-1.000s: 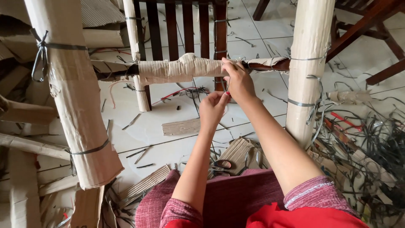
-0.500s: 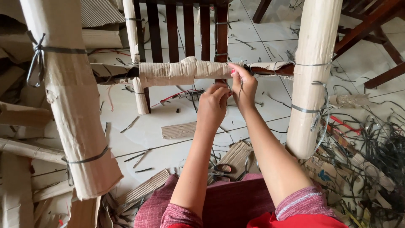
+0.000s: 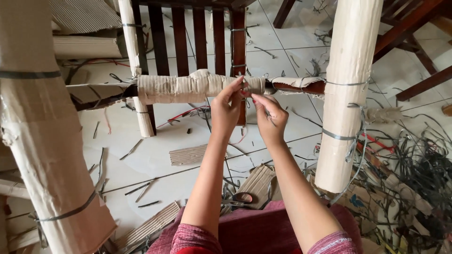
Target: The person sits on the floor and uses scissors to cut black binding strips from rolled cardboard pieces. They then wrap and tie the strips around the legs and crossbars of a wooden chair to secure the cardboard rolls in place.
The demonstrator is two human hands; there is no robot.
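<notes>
A horizontal chair rung wrapped in corrugated cardboard (image 3: 188, 87) runs between two cardboard-wrapped legs, one on the left (image 3: 42, 141) and one on the right (image 3: 348, 94). My left hand (image 3: 226, 112) and my right hand (image 3: 269, 120) meet just under the rung's right end. Their fingertips pinch together at a thin dark strap (image 3: 269, 115) beside the wrap. Bare dark wood of the rung (image 3: 314, 88) shows to the right of my hands.
Dark wooden slats (image 3: 202, 33) stand behind the rung. Scissors (image 3: 238, 197) lie on the tiled floor near my lap, among cardboard pieces (image 3: 188, 154). A tangle of dark strap scraps (image 3: 414, 174) covers the floor at right. Another chair's legs (image 3: 414, 42) are far right.
My right hand has come down off the top of the rung. My left hand has risen to meet it, and both now pinch together just under the rung.
</notes>
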